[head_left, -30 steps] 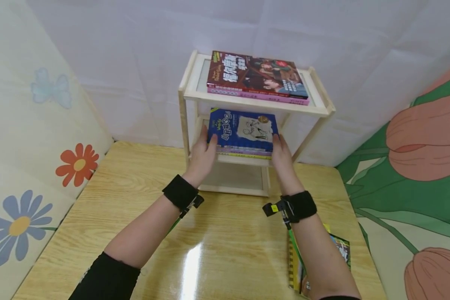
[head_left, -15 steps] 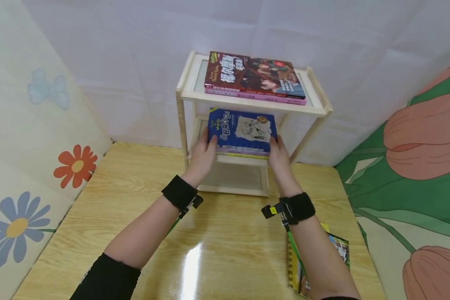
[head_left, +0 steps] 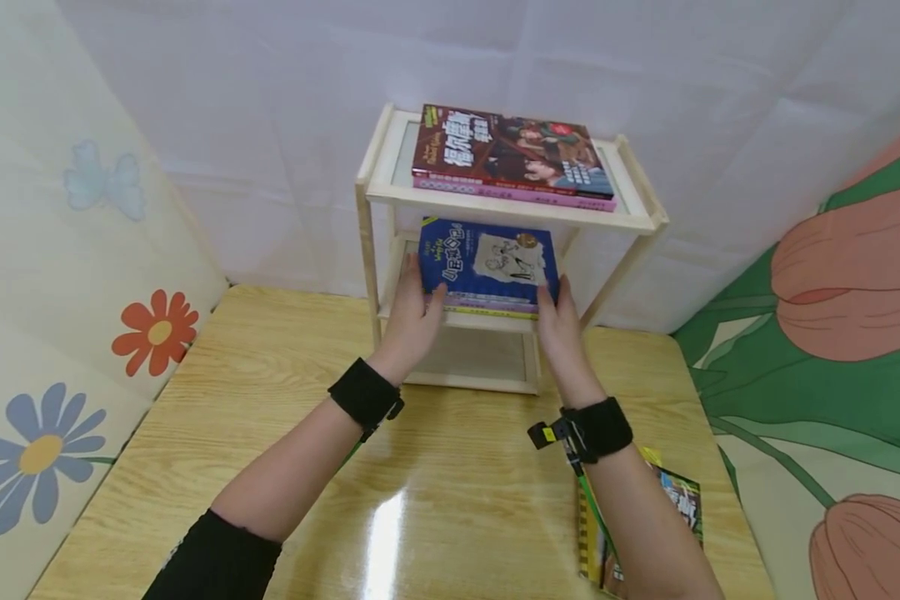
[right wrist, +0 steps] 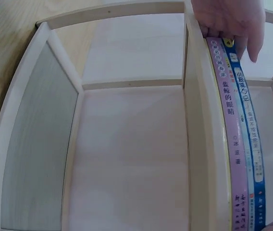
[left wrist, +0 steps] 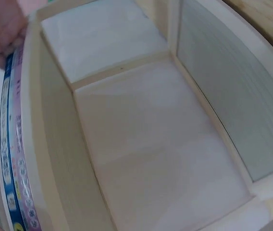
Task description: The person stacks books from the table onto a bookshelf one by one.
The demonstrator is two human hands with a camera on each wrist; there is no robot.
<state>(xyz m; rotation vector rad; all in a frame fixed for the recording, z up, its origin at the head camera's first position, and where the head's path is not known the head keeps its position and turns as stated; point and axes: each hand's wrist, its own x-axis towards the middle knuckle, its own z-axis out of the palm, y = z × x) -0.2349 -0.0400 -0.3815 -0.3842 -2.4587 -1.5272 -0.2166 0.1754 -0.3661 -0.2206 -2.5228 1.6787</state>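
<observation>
A blue comic diary book (head_left: 487, 260) lies on top of a small stack on the middle shelf (head_left: 468, 322) of a wooden rack. Beneath it show a lilac book (right wrist: 228, 130) and a yellow spine edge. At the stack's left end is my left hand (head_left: 414, 321), fingers extended along the side and thumb near the front. My right hand (head_left: 561, 321) touches the right end, its fingers pointing back and the thumb at the front corner. Both palms are partly hidden in the wrist views.
A dark red book (head_left: 510, 154) rests on a pink one (head_left: 525, 198) on the rack's top shelf (head_left: 390, 197). More books (head_left: 678, 500) lie on the wooden table (head_left: 285, 400), partly behind my right forearm. A pale cloth hangs close behind the rack.
My left hand has shifted slightly, its thumb now lower and in front of the spines. The right thumb also sits a little lower. The stack stays on the middle shelf.
</observation>
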